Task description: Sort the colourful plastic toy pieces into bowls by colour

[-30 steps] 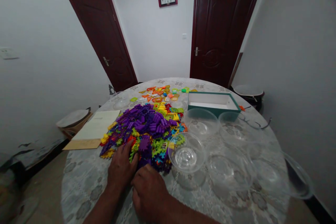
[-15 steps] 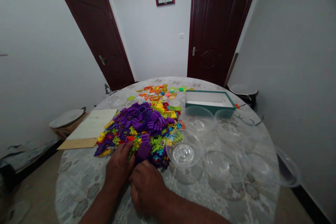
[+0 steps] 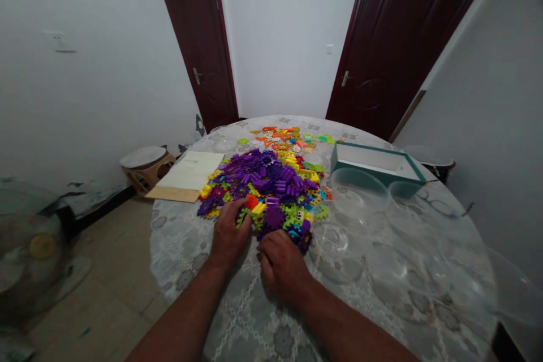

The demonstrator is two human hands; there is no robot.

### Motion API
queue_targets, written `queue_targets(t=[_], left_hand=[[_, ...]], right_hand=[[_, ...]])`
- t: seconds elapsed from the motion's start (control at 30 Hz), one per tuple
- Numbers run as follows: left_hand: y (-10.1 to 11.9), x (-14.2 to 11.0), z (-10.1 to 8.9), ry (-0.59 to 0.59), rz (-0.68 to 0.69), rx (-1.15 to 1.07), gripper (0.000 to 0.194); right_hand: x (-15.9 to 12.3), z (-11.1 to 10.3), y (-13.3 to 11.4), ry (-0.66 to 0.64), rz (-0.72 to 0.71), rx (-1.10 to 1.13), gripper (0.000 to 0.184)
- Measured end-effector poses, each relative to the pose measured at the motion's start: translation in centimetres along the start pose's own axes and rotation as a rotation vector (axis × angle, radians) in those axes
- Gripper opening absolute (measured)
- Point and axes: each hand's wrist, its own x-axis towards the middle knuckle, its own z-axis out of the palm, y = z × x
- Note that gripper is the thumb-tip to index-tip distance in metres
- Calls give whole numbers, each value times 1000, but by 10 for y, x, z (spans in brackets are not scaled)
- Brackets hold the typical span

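A mixed pile of plastic building pieces (image 3: 271, 172), mostly purple on top, lies on the round table. My left hand (image 3: 231, 232) rests at the pile's front left edge. Its thumb and index finger are apart, with a green toothed piece (image 3: 242, 217) showing between them and a red-orange piece (image 3: 251, 201) by the index fingertip. Close to the pile's front edge, my right hand (image 3: 283, 263) is curled with its fingers pressed together; whatever it may hold is hidden. Just beyond its knuckles lies a flat purple piece (image 3: 274, 216).
Clear plastic bowls (image 3: 358, 192) stand to the right of the pile, before a green-rimmed box (image 3: 377, 161). Glasses (image 3: 443, 206) lie at the far right. A pale paper pad (image 3: 193, 171) is on the left. Orange pieces (image 3: 282, 138) are scattered behind the pile.
The view has swung left and tilted down, so the table and pile sit further right and higher in the picture. Both hands stay at the pile's front edge with little visible movement.
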Motion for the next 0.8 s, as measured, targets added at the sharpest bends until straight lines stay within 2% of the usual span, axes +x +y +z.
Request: queue_targets(t=[0.2,0.27,0.37,0.47,0.57,0.67,0.8], left_hand=[[4,10,-15,92,-290,-318,36],[6,13,-17,92,-444,-577,43],[16,20,-21,53,-655,-1106,56],[33,32,-24,-66,-702,-1499,57],[53,48,-21,-220,-706,-1713,51],[69,59,-9,-294,-739,-1818,47],[76,56,13,-290,-787,-1786,47]], right_hand=[[-1,0,1,94,-57,46,23],[-2,0,1,112,-66,51,25],[-3,-1,0,114,-76,47,27],[-4,-5,-4,112,-94,54,30],[-5,-11,-8,137,-138,48,34],[-8,-19,-12,174,-175,35,41],[-10,-31,-15,258,-165,-1,51]])
